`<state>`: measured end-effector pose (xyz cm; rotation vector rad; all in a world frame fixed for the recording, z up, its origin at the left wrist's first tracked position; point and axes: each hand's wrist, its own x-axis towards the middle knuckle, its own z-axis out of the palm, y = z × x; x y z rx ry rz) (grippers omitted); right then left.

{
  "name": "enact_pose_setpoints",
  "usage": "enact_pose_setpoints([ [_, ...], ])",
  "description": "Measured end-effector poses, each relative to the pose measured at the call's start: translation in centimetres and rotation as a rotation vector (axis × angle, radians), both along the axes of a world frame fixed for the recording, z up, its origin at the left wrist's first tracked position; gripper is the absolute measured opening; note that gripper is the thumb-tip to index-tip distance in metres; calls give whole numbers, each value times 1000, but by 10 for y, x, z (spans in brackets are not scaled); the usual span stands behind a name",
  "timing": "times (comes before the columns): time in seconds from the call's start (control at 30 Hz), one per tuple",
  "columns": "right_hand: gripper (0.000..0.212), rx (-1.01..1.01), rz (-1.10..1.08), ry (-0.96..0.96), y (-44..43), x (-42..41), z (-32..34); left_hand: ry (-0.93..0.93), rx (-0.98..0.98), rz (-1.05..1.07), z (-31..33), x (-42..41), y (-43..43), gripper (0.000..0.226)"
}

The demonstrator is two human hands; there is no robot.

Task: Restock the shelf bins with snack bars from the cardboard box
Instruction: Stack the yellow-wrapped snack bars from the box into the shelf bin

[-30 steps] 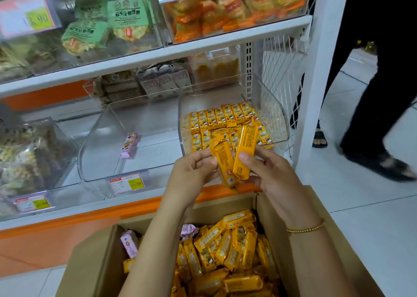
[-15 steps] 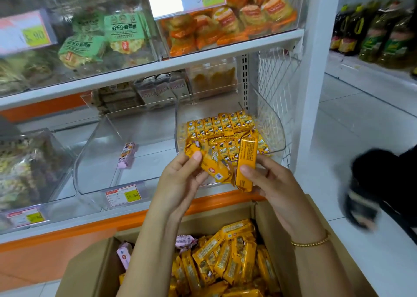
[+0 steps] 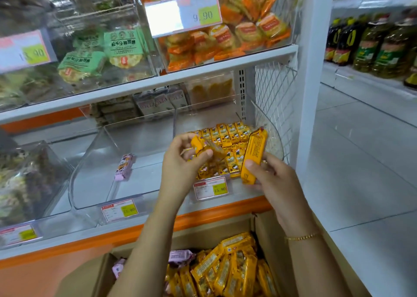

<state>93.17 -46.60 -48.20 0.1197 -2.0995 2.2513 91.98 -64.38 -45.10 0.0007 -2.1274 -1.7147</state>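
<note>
Bars [image 3: 253,157] in left hand [image 3: 182,168] and right hand [image 3: 276,184] hang above bin [image 3: 275,139]'s front edge.

Cardboard box [image 3: 266,240] below shelf bins [image 3: 276,139]

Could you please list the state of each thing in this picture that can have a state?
Left hand: grips yellow snack bars, blurred.
Right hand: holds one yellow bar, nearly upright.
Right bin: partly filled with stocked rows of yellow bars.
Middle bin: holds a single pink bar.
Cardboard box: open, with many loose yellow bars and few pink packs.
</note>
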Motion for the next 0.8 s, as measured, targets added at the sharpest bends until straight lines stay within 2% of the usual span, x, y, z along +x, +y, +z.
enact_pose_setpoints([
  [0.1, 17, 249, -39, -5, 12, -29, 2, -101, -311, 121, 3, -43, 1, 38],
  [0.17, 13, 370, -67, -11, 19, -45, 2, -171, -424, 152, -6, -66, 7, 39],
  [0.23, 10, 427, -151, 13, 26, -59, 5, -210, -452, 126, -21, -83, 11, 42],
  [0.3, 21, 473, -238, 50, 30, -68, 12, -203, -535, 106, -34, -94, 13, 43],
  [0.4, 32, 629, -287, 127, 32, -76, 18, -246, -819, 85, -43, -99, 13, 44],
  [0.5, 30, 824, -331, 222, 29, -80, 16, -362, -1031, -8, -44, -99, 8, 48],
  [0.67, 28, 986, -434, 277, 25, -82, 10, -529, -989, -174, -32, -103, 1, 47],
  [0.8, 29, 1057, -413, 279, 19, -83, 11, -518, -981, -130, -17, -118, -2, 29],
])
